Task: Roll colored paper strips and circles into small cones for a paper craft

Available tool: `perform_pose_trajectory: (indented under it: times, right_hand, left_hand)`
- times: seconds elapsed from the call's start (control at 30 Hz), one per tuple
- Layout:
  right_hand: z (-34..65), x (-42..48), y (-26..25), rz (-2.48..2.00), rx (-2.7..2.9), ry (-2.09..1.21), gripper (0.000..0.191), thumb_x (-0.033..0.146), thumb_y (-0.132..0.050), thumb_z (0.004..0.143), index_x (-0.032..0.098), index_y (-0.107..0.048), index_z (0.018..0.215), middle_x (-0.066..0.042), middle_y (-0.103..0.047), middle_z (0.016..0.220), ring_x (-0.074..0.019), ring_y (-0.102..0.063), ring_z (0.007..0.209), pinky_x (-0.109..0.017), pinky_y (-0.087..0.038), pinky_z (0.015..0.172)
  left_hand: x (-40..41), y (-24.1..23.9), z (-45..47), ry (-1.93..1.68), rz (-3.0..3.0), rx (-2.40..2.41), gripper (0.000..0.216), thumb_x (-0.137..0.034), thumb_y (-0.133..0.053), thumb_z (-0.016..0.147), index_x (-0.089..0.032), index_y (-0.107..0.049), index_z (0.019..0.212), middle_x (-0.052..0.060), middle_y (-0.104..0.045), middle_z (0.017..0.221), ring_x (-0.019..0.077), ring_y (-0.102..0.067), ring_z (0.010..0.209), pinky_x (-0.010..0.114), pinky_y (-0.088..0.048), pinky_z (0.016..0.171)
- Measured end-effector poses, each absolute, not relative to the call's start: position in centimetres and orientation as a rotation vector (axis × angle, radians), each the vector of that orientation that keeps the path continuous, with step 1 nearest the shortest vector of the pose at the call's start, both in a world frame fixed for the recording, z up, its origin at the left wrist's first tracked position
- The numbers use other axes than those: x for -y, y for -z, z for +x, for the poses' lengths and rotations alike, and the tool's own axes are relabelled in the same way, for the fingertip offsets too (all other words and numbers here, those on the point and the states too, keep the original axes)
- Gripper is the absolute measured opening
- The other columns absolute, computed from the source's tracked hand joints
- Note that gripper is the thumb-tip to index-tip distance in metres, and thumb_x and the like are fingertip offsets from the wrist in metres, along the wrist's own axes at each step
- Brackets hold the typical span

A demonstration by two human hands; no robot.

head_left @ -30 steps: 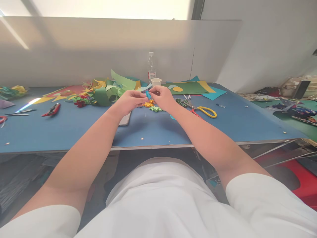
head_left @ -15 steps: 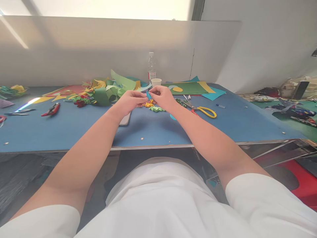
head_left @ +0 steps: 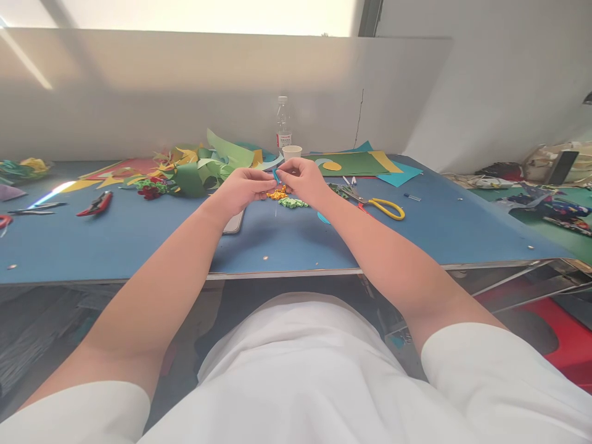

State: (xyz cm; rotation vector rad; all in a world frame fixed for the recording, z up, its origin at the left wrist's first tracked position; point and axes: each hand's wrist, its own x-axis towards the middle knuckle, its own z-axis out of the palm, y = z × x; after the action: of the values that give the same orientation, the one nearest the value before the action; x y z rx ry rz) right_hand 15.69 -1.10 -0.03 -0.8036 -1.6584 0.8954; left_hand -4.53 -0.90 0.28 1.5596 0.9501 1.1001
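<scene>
My left hand (head_left: 245,187) and my right hand (head_left: 303,179) meet above the blue table (head_left: 139,237), fingertips pinched together on a small blue paper strip (head_left: 276,176). Only a sliver of the strip shows between the fingers. Just beneath the hands lie a small yellow folded paper piece (head_left: 277,194) and a green folded paper piece (head_left: 292,202). A flat grey tablet-like object (head_left: 234,223) lies under my left wrist.
Yellow-handled scissors (head_left: 382,206) lie right of my hands. A heap of green and yellow paper scraps (head_left: 203,163), a paper cup (head_left: 291,152) and a clear bottle (head_left: 283,123) stand behind. Green and teal sheets (head_left: 356,163) lie far right; red-handled cutters (head_left: 96,205) sit left.
The fingertips have closed in on the blue strip, so less of it shows now. Both arms stay where they were.
</scene>
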Motion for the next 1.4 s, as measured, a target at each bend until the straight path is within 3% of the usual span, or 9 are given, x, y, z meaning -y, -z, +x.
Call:
perform_pose_trajectory:
  times: [0.3, 0.43, 0.53, 0.67, 0.87, 1.1, 1.3, 1.4]
  right_hand:
    - [15.6, 1.4, -0.2, -0.840, 1.675, -0.990, 0.039, 0.049, -0.090, 0.092, 0.021, -0.064, 0.085, -0.002, -0.071, 0.081, -0.0132, -0.058, 0.060, -0.028, -0.047, 0.055]
    - [15.4, 1.6, -0.2, -0.874, 1.645, -1.123, 0.023, 0.034, -0.073, 0.103, 0.021, -0.063, 0.087, -0.002, -0.071, 0.082, -0.0145, -0.064, 0.062, -0.026, -0.048, 0.053]
    - [15.4, 2.0, -0.2, -0.852, 1.638, -1.220, 0.005, 0.019, -0.063, 0.099, 0.022, -0.062, 0.094, -0.002, -0.075, 0.084, -0.0173, -0.069, 0.068, -0.026, -0.050, 0.054]
    - [15.6, 2.4, -0.1, -0.788, 1.733, -1.199, 0.025, 0.013, -0.072, 0.088, 0.024, -0.059, 0.107, -0.002, -0.079, 0.092, -0.0181, -0.072, 0.075, -0.027, -0.053, 0.058]
    - [15.3, 1.8, 0.7, -0.785, 1.778, -1.101, 0.032, 0.032, -0.081, 0.094, 0.025, -0.054, 0.110, -0.001, -0.078, 0.087, -0.0174, -0.070, 0.073, -0.027, -0.052, 0.056]
    - [15.0, 1.0, 1.3, -0.847, 1.749, -1.017, 0.027, 0.027, -0.079, 0.096, 0.025, -0.052, 0.096, 0.001, -0.076, 0.077, -0.0153, -0.066, 0.061, -0.027, -0.049, 0.056]
    - [14.8, 1.5, 0.9, -0.924, 1.708, -1.023, 0.023, 0.020, -0.079, 0.096, 0.025, -0.058, 0.103, 0.001, -0.076, 0.078, -0.0160, -0.066, 0.059, -0.027, -0.048, 0.055]
    - [14.8, 1.4, 1.1, -0.934, 1.762, -1.023, 0.016, 0.016, -0.076, 0.095, 0.023, -0.062, 0.097, 0.000, -0.075, 0.076, -0.0160, -0.065, 0.059, -0.027, -0.046, 0.053]
  left_hand:
    - [0.3, -0.1, -4.6, -1.146, 1.462, -0.861, 0.030, -0.032, -0.105, 0.061, -0.018, -0.083, 0.076, 0.007, -0.076, 0.081, 0.0140, -0.068, 0.071, 0.031, -0.057, 0.073]
    - [0.4, -0.1, -4.5, -1.191, 1.458, -0.827, 0.027, -0.030, -0.103, 0.064, -0.018, -0.083, 0.078, 0.005, -0.075, 0.079, 0.0131, -0.067, 0.070, 0.029, -0.054, 0.069]
    - [0.5, -0.2, -4.4, -1.258, 1.426, -0.803, 0.028, -0.029, -0.103, 0.064, -0.018, -0.082, 0.080, 0.005, -0.077, 0.083, 0.0144, -0.070, 0.074, 0.030, -0.055, 0.071]
    - [0.4, -0.2, -4.4, -1.313, 1.387, -0.790, 0.028, -0.027, -0.101, 0.066, -0.018, -0.080, 0.081, 0.004, -0.075, 0.081, 0.0137, -0.070, 0.072, 0.031, -0.055, 0.072]
    - [-0.1, 0.7, -4.1, -1.304, 1.369, -0.743, 0.029, -0.031, -0.100, 0.068, -0.019, -0.077, 0.083, 0.005, -0.078, 0.090, 0.0143, -0.071, 0.073, 0.033, -0.059, 0.077]
    - [0.0, 1.0, -3.8, -1.273, 1.331, -0.736, 0.031, -0.028, -0.101, 0.066, -0.019, -0.077, 0.083, 0.003, -0.075, 0.083, 0.0140, -0.072, 0.077, 0.030, -0.059, 0.081]
    - [0.2, 0.8, -3.6, -1.341, 1.317, -0.772, 0.031, -0.028, -0.098, 0.067, -0.018, -0.075, 0.085, 0.005, -0.075, 0.087, 0.0152, -0.072, 0.079, 0.032, -0.058, 0.083]
    - [0.0, 0.4, -3.8, -1.432, 1.253, -0.784, 0.029, -0.025, -0.096, 0.068, -0.019, -0.073, 0.084, 0.004, -0.075, 0.088, 0.0140, -0.069, 0.080, 0.031, -0.056, 0.082]
